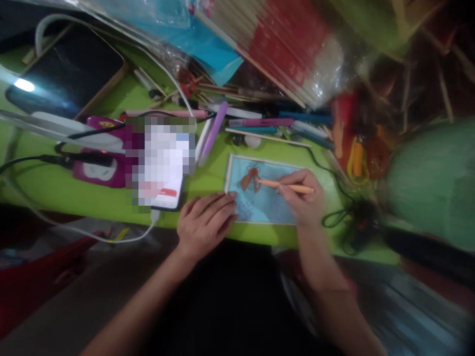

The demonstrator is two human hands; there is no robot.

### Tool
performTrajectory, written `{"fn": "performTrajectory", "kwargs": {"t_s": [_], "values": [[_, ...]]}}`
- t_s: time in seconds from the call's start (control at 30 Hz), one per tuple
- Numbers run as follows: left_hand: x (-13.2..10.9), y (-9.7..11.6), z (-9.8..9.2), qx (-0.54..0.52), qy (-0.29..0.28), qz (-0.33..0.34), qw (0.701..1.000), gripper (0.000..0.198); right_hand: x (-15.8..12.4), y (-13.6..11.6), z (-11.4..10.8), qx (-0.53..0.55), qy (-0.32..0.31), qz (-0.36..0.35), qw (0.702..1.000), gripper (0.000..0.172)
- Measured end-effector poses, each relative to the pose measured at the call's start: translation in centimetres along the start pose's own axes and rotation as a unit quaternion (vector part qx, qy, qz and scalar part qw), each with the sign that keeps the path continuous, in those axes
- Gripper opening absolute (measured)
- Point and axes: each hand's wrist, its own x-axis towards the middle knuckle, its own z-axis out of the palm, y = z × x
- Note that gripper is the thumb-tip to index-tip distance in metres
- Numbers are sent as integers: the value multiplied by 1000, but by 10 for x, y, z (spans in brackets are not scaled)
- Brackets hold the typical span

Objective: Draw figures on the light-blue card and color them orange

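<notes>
A blue card (267, 213) with a pale, stick-like border lies on the green table near its front edge. On it is a drawing (251, 180) with orange-brown wing-like patches, and fainter purple outlines lower down. My right hand (302, 195) grips an orange pen (302, 188), its tip touching or just above the coloured patch. My left hand (208, 217) lies flat with fingers stretched out, the fingertips on the card's left edge. Blur hides the finer lines of the drawing.
Left of the card lies a lit phone (168, 198) with a white cable. Purple sockets (98, 170) and a dark tablet (70, 69) sit further left. Behind are pens (260, 122), wooden sticks and plastic packets (282, 44). A green rounded object (434, 178) stands at right.
</notes>
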Motion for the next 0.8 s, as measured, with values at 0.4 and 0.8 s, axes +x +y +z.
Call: {"fn": "performTrajectory", "kwargs": {"t_s": [0.4, 0.8], "values": [[-1, 0, 0, -5, -6, -2, 1000, 31, 0, 1, 0, -10, 5, -1, 1000, 23], [-2, 0, 0, -11, -10, -9, 1000, 32, 0, 1, 1, -9, 10, 3, 1000, 18]]}}
